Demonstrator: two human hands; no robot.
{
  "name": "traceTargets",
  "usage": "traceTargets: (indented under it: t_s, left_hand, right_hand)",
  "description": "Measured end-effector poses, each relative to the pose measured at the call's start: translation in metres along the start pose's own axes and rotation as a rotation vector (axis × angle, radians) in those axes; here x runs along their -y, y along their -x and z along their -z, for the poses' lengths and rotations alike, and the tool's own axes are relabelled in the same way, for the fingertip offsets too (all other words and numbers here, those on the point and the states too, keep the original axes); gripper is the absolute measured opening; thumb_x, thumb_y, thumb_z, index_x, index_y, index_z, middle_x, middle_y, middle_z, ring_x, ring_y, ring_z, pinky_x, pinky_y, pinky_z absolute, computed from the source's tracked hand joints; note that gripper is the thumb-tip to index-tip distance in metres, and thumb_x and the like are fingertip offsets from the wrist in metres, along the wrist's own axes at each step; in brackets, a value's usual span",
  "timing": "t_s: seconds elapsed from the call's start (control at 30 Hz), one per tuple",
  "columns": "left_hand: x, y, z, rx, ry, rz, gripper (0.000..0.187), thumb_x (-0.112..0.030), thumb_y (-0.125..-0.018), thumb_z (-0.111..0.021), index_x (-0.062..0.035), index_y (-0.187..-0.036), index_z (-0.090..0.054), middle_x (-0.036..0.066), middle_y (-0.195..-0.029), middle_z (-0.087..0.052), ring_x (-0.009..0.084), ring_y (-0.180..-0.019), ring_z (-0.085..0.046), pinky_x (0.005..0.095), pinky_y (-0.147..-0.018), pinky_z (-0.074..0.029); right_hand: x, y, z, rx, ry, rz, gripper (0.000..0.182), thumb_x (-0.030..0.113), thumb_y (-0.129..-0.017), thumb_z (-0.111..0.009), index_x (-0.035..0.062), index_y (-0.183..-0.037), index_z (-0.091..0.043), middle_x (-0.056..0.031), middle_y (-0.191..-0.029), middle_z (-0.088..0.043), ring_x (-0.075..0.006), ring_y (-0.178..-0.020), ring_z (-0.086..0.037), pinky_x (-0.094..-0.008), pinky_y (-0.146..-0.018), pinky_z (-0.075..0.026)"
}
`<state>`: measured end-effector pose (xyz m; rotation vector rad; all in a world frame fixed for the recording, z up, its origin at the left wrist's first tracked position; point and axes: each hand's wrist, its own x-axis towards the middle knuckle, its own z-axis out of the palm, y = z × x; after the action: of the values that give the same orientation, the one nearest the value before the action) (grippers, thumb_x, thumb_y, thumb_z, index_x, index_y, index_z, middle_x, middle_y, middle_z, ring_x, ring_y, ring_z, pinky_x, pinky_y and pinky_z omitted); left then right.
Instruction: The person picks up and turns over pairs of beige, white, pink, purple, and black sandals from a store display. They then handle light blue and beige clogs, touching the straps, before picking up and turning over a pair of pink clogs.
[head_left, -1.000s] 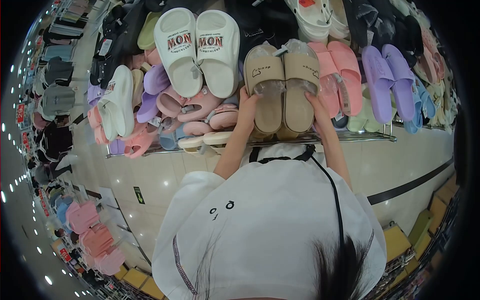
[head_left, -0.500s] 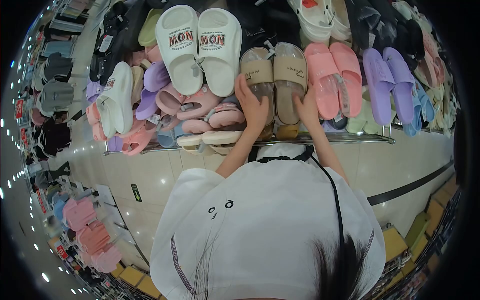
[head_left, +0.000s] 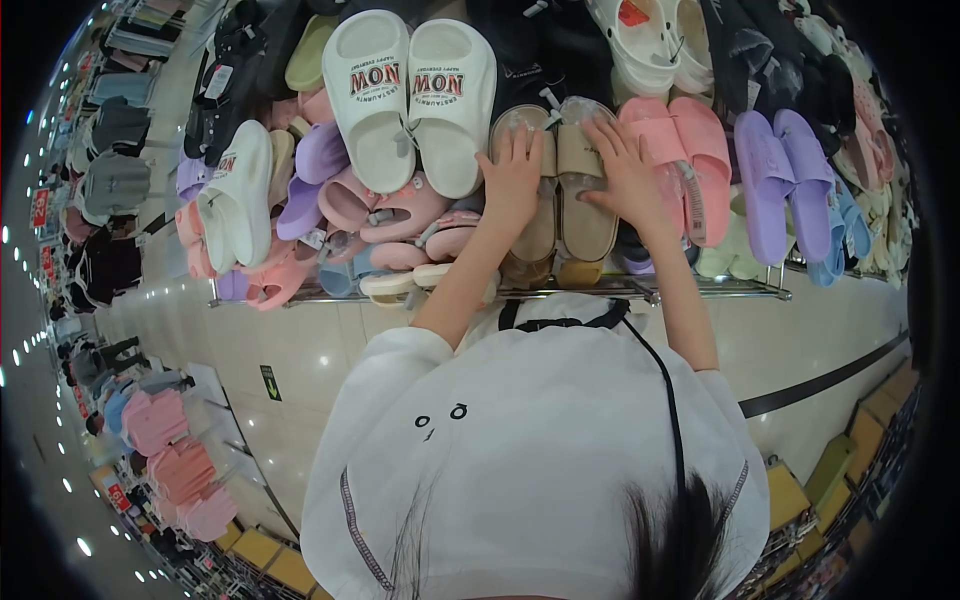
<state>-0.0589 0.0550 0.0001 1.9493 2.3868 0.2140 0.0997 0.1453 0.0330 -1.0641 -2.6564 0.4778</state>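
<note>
A pair of tan slippers point(head_left: 588, 222) with clear plastic inside lies on the rack in front of me, joined by a white tag fastener at the toes. My left hand point(head_left: 513, 180) rests on the left slipper's strap, fingers stretched out. Across the right slipper's strap and outer edge lies my right hand point(head_left: 628, 178), its fingers spread. Pink slippers point(head_left: 703, 170) sit just right of that hand. To the left of my left hand stand large white slippers point(head_left: 452, 110) with printed straps, above several pink slippers point(head_left: 405, 210).
Purple slippers point(head_left: 768, 190) and white clogs point(head_left: 640, 45) are on the right. A metal rail point(head_left: 720, 292) runs along the rack's front edge. Tiled floor point(head_left: 330, 350) lies below, and hanging clothes point(head_left: 160, 425) are at the far left.
Both hands have moved from the slippers' outer sides up onto their straps, and their fingers now lie over the tops. The whole view has shifted slightly.
</note>
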Motion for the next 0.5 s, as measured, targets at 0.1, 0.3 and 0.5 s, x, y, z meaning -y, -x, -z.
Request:
traceTargets:
  t_s: [0.1, 0.3, 0.5]
  left_hand:
    - [-0.003, 0.000, -0.003, -0.031, -0.049, 0.008, 0.076, -0.010, -0.066, -0.067, -0.0107, -0.134, -0.034, 0.012, -0.135, -0.036, 0.0304, -0.127, -0.034, 0.0637, -0.088, -0.031]
    - [-0.007, 0.000, -0.010, -0.102, -0.062, 0.055, 0.070, -0.010, -0.069, -0.064, -0.0123, -0.133, -0.036, 0.012, -0.133, -0.038, 0.0293, -0.127, -0.034, 0.0635, -0.090, -0.030]
    - [-0.008, 0.000, -0.006, -0.067, -0.023, 0.085, 0.071, -0.010, -0.069, -0.063, -0.0148, -0.134, -0.036, 0.012, -0.136, -0.035, 0.0288, -0.129, -0.032, 0.0648, -0.093, -0.027]
  right_hand:
    - [-0.008, -0.001, -0.007, 0.067, 0.001, 0.004, 0.101, 0.017, -0.049, -0.082, 0.0185, -0.137, -0.031, -0.0053, -0.142, -0.031, -0.0292, -0.131, -0.028, -0.0491, -0.106, -0.024]
    - [-0.010, -0.005, -0.007, 0.017, -0.053, 0.044, 0.094, 0.022, -0.048, -0.083, 0.0172, -0.130, -0.037, -0.0046, -0.130, -0.041, -0.0279, -0.120, -0.040, -0.0533, -0.096, -0.032]
    - [0.003, -0.007, -0.001, 0.247, 0.086, -0.124, 0.109, 0.027, -0.039, -0.087, 0.0176, -0.133, -0.032, -0.0083, -0.132, -0.036, -0.0301, -0.124, -0.035, -0.0581, -0.099, -0.027]
